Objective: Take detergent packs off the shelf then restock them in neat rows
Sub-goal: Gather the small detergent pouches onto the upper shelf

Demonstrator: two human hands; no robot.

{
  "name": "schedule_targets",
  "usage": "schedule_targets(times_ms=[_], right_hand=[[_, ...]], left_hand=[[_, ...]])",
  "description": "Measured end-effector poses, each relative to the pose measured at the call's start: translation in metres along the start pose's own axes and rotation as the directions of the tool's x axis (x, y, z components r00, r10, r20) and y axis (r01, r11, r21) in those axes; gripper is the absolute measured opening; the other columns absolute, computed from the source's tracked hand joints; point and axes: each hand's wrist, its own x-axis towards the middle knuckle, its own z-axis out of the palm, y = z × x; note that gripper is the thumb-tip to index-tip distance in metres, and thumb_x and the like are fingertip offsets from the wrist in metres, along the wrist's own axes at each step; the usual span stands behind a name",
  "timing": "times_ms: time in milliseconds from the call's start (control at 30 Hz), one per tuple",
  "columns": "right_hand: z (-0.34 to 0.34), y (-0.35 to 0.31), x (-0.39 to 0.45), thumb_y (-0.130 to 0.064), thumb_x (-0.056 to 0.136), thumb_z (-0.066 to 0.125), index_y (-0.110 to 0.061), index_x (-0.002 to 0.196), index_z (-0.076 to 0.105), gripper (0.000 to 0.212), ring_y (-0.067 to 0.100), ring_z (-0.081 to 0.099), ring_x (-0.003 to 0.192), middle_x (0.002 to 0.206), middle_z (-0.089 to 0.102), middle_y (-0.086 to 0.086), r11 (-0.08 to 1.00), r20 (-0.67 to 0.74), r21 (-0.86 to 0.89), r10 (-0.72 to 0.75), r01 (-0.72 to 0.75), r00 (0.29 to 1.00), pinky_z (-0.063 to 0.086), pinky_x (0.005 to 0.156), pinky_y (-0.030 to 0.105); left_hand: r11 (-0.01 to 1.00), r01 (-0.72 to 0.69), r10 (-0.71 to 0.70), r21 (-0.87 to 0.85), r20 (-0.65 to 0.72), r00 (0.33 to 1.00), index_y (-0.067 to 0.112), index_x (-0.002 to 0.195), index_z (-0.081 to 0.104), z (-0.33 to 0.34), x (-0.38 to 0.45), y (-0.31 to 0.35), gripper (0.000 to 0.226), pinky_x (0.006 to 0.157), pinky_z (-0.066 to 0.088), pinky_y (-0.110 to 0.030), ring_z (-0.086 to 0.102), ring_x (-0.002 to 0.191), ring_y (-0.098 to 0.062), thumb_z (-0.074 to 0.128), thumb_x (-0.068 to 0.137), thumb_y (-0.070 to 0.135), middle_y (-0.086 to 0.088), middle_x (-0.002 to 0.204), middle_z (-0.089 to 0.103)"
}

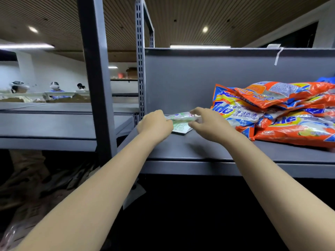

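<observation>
1. Both arms reach forward onto a grey metal shelf [199,151], and the two hands meet near its back left part.
2. The left hand [155,125] has its fingers curled; its grip is closed on the left end of a small white and green pack [181,122].
3. The right hand [206,122] takes the right end of the same pack, with the fingers above and the thumb below, so this grip is also closed on it.
4. The white and green pack is between the two hands, low over the shelf board; its lower corner seems to touch the board, but I cannot tell this for sure.
5. To the right of the hands, a loose pile of orange detergent packs [275,113] lies on the same shelf, one on another and not in rows. The pile is just beside the right hand.
6. A grey back panel [208,78] stands behind the shelf, and a perforated upright post [140,60] is at its left side.
7. Far to the left, behind another shelf, some people [54,89] sit at a long counter.
</observation>
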Motion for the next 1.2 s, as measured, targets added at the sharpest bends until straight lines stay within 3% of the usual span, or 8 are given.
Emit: schedule_targets(times_ms=[200,467,800,1200], right_hand=[[-0.014,-0.039,-0.066,-0.036,0.09,0.055,-0.024,0.13,0.052,0.042,0.02,0.05,0.12,0.131,0.055,0.001,0.999,-0.105,0.014,-0.04,0.042,0.994,0.041,0.098,0.038],[0.009,-0.132,-0.142,-0.038,0.089,0.058,-0.027,0.129,0.053,0.042,0.017,0.05,0.122,0.132,0.055,-0.003,0.989,-0.068,0.145,0.0,0.01,0.998,0.041,0.101,0.039],[0.086,-0.24,-0.199,-0.038,0.092,0.054,-0.032,0.13,0.049,0.04,0.013,0.05,0.118,0.126,0.055,-0.009,0.991,0.053,0.134,0.004,-0.011,0.999,0.042,0.097,0.034],[0.213,-0.262,-0.193,-0.037,0.094,0.049,-0.027,0.134,0.043,0.042,0.016,0.048,0.121,0.129,0.051,-0.006,0.987,0.298,0.096,0.095,-0.129,0.95,0.041,0.096,0.032]], left_hand=[[0.983,-0.168,0.162,-0.076,-0.077,0.984,0.013,0.11,0.055,-0.039,-0.065,-0.012,0.027,0.085,0.045,-0.039,0.052,0.105,-0.026,0.043,0.091,0.029,-0.003,0.114,0.06],[0.96,-0.266,0.263,-0.088,-0.048,0.964,0.016,0.118,0.052,-0.092,-0.153,-0.103,0.032,0.089,0.045,-0.04,0.052,0.111,-0.023,0.045,0.094,0.036,0.0,0.119,0.058],[0.985,-0.174,0.174,0.021,0.001,0.985,0.019,0.114,0.052,-0.114,-0.198,-0.257,0.027,0.085,0.041,-0.031,0.052,0.103,-0.018,0.043,0.094,0.035,0.004,0.108,0.06],[0.99,-0.064,0.046,0.126,0.14,0.989,0.019,0.119,0.05,-0.064,-0.179,-0.354,0.031,0.089,0.038,-0.03,0.052,0.108,-0.017,0.039,0.096,0.038,0.004,0.116,0.058]])
